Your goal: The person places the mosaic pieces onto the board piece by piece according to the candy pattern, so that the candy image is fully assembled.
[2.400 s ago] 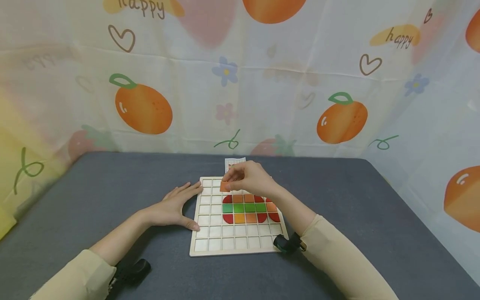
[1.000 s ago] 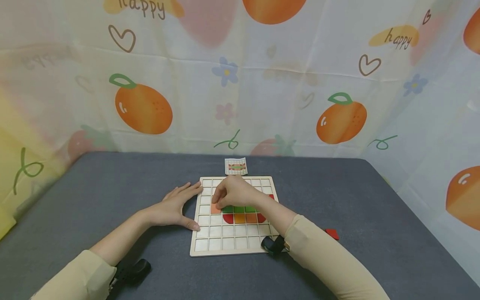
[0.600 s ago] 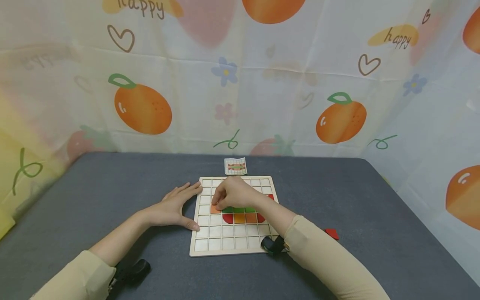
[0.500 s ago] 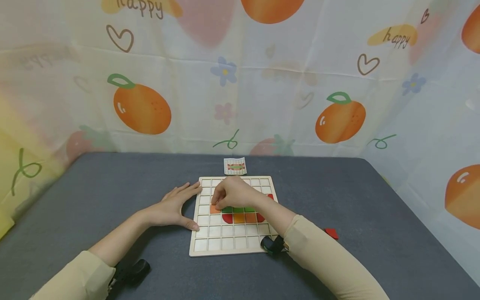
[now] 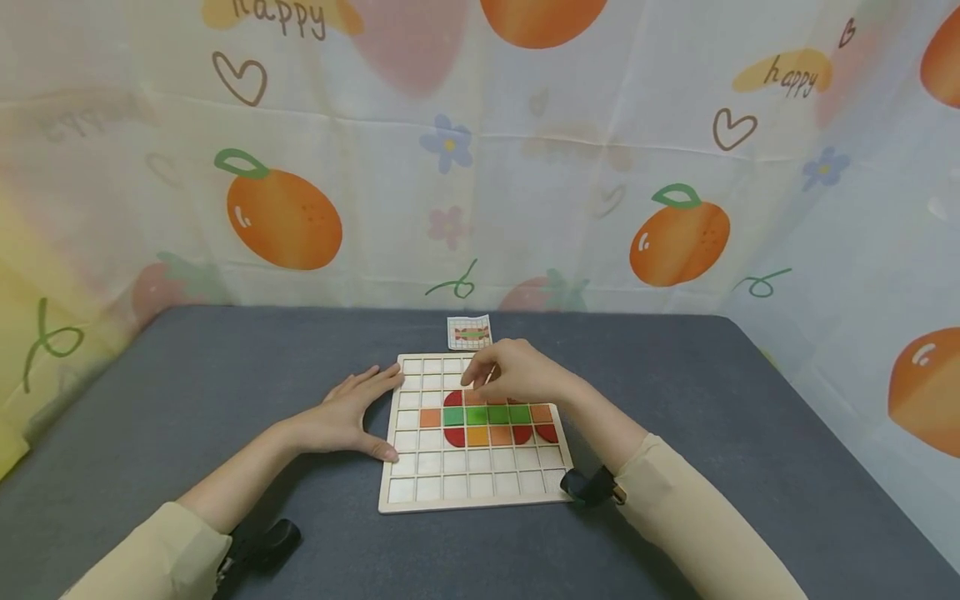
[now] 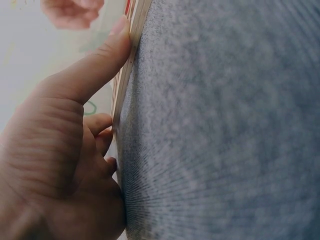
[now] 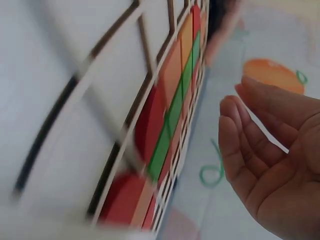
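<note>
A pale wooden grid board (image 5: 431, 487) lies on the table, with red, orange and green tiles in its middle rows. My left hand (image 5: 347, 419) rests against the board's left edge, fingers spread and thumb touching the rim, also seen in the left wrist view. Above the tiles hovers my right hand (image 5: 522, 372), fingers loosely bent and holding nothing. In the right wrist view a gap shows between its thumb and fingers. An orange tile (image 5: 430, 417) sits in a cell at the left end of the green row (image 5: 497, 415). My right hand and forearm hide the board's upper right.
Behind the board lies a small card (image 5: 470, 334) printed with a coloured grid pattern. The dark grey table (image 5: 337, 533) extends on all sides. A fruit-patterned cloth (image 5: 540, 183) hangs behind it. Both wrists carry small black cameras (image 5: 588, 486).
My right hand set an orange tile at the green row's left end, let go, and moved up and right. The red piece at right is now hidden behind the sleeve. My left hand stays put.
</note>
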Demonstrator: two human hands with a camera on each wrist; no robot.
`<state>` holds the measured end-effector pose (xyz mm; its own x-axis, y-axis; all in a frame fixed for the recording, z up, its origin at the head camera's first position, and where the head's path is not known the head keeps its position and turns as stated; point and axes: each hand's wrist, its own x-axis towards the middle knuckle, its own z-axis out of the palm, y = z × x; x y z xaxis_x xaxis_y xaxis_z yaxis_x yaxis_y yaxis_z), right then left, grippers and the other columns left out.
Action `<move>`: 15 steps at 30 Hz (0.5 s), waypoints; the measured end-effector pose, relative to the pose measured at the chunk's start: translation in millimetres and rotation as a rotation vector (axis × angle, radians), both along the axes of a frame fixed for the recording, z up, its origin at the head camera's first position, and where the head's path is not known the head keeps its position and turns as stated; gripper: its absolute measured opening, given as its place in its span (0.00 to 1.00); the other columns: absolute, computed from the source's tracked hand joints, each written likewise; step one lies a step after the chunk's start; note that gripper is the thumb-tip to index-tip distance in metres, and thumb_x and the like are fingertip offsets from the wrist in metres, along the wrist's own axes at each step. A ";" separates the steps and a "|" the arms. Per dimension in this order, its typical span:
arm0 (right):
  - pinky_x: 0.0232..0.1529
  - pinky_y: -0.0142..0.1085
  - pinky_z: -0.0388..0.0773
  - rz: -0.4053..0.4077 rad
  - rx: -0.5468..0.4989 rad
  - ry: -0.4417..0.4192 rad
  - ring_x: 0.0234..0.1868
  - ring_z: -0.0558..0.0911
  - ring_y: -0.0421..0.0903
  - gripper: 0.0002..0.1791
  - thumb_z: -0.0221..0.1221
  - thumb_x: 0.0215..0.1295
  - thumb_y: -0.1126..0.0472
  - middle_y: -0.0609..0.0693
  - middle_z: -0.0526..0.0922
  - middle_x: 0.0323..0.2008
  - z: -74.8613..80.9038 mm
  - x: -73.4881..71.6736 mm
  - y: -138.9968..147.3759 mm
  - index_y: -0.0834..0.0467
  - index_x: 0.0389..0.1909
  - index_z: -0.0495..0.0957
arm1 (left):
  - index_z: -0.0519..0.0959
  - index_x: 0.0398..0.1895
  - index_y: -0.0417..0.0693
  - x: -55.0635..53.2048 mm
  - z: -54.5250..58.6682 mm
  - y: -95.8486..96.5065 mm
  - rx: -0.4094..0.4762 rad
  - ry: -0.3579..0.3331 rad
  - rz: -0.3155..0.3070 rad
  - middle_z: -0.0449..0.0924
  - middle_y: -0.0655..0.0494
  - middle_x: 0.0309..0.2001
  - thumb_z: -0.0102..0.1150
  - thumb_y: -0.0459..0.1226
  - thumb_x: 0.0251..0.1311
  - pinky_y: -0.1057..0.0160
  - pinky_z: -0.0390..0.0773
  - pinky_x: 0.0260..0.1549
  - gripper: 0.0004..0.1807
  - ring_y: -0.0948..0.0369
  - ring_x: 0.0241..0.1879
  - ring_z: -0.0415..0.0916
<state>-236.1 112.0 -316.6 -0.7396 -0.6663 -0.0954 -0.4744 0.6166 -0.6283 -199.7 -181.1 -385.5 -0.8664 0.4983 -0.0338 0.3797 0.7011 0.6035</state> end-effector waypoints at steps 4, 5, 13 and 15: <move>0.37 0.34 0.82 -0.039 0.003 -0.014 0.38 0.86 0.44 0.11 0.65 0.62 0.62 0.50 0.86 0.36 1.2 -1.0 28.6 0.56 0.46 0.85 | 0.54 0.77 0.42 1.4 1.1 -1.2 0.000 0.005 -0.004 0.45 0.43 0.80 0.77 0.57 0.40 0.29 0.36 0.71 0.63 0.36 0.79 0.37; 0.37 0.34 0.82 -0.052 0.010 -0.013 0.38 0.86 0.43 0.11 0.65 0.62 0.62 0.49 0.86 0.36 1.1 -1.3 35.8 0.55 0.45 0.85 | 0.54 0.77 0.42 1.9 1.5 -1.2 0.002 0.006 -0.005 0.45 0.43 0.80 0.77 0.57 0.40 0.29 0.36 0.71 0.63 0.36 0.79 0.37; 0.41 0.36 0.81 -0.102 0.052 -0.042 0.40 0.85 0.43 0.12 0.67 0.60 0.62 0.50 0.87 0.40 1.0 1.8 91.0 0.56 0.46 0.84 | 0.54 0.78 0.42 3.9 3.6 -1.0 0.008 0.005 -0.015 0.45 0.43 0.80 0.77 0.57 0.41 0.29 0.37 0.71 0.63 0.36 0.79 0.36; 0.41 0.35 0.82 -0.099 0.072 -0.044 0.41 0.85 0.42 0.12 0.67 0.60 0.61 0.50 0.87 0.40 -0.8 3.4 103.8 0.57 0.45 0.84 | 0.53 0.78 0.42 4.7 3.9 -1.0 0.010 0.004 -0.016 0.45 0.43 0.80 0.77 0.57 0.41 0.28 0.36 0.71 0.63 0.36 0.79 0.36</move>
<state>-232.7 215.8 -317.5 -0.7957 -0.5802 -0.1739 -0.3819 0.7034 -0.5994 -195.0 -182.1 -381.7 -0.8583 0.5125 -0.0250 0.3936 0.6888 0.6088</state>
